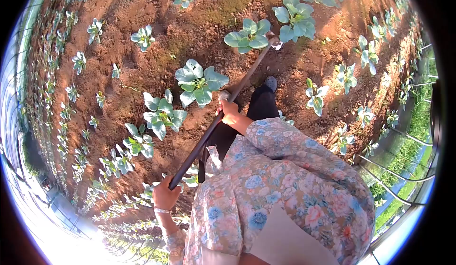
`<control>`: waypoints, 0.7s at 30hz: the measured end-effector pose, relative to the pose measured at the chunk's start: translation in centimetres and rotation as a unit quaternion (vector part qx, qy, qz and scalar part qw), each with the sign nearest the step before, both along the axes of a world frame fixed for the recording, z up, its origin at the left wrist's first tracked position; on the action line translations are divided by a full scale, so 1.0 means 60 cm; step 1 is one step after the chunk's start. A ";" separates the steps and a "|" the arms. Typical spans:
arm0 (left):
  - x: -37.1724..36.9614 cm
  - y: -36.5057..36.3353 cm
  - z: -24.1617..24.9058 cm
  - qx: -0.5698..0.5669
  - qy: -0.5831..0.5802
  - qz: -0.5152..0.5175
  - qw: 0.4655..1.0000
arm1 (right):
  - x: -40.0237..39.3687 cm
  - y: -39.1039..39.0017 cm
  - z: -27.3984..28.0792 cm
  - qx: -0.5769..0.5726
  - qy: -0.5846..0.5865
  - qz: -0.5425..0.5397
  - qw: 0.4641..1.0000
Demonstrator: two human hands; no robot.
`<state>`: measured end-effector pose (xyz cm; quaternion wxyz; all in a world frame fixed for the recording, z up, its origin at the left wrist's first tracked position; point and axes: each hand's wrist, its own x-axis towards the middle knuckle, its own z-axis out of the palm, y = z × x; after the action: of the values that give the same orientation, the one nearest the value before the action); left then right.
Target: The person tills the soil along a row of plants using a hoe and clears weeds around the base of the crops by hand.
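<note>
A long-handled hoe (pixel 197 150) runs diagonally across the middle, its shaft dark and its head (pixel 274 42) low at the soil. My left hand (pixel 165 195), with a pale band at the wrist, is closed round the shaft's near end. Farther along, my right hand (pixel 229 111) grips the middle of the shaft. The hoe head lies between two leafy green plants, one broad-leaved plant (pixel 248 36) on its left and a taller plant (pixel 295 19) on its right. Soil partly hides the blade.
Rows of young leafy plants (pixel 161 115) stand in reddish-brown soil (pixel 156 65) on both sides. Another plant (pixel 199 83) grows close to my right hand. My shoe (pixel 270 83) rests between rows. Curved frame bars (pixel 403 170) and grass (pixel 418 146) line the right edge.
</note>
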<state>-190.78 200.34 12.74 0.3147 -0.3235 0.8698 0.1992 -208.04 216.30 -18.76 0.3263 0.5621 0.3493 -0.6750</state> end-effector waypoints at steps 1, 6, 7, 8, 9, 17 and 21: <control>0.014 0.009 -0.027 0.058 -0.001 0.030 0.998 | -0.012 0.015 0.000 0.000 0.024 0.018 1.000; -0.014 0.095 -0.116 0.174 -0.016 0.070 0.982 | -0.131 0.062 -0.024 0.030 0.102 0.099 0.989; -0.021 0.116 -0.144 0.171 0.020 0.061 0.983 | -0.166 0.066 -0.022 0.030 0.109 0.110 0.987; -0.041 0.137 -0.165 0.178 0.017 0.062 0.982 | -0.197 0.072 -0.050 0.037 0.128 0.114 0.984; -0.064 0.162 -0.188 0.155 0.023 0.045 0.987 | -0.229 0.077 -0.080 0.043 0.148 0.118 0.981; -0.070 0.287 -0.233 0.151 -0.076 0.158 0.973 | -0.162 0.071 -0.247 0.219 0.132 0.449 0.856; 0.006 0.315 -0.149 0.179 -0.058 0.177 0.966 | -0.092 0.088 -0.097 0.192 0.103 0.442 0.870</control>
<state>-190.42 219.24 3.82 0.3768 -0.4218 0.7291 0.3854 -213.53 221.56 -24.57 0.4384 0.3273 0.7157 -0.4341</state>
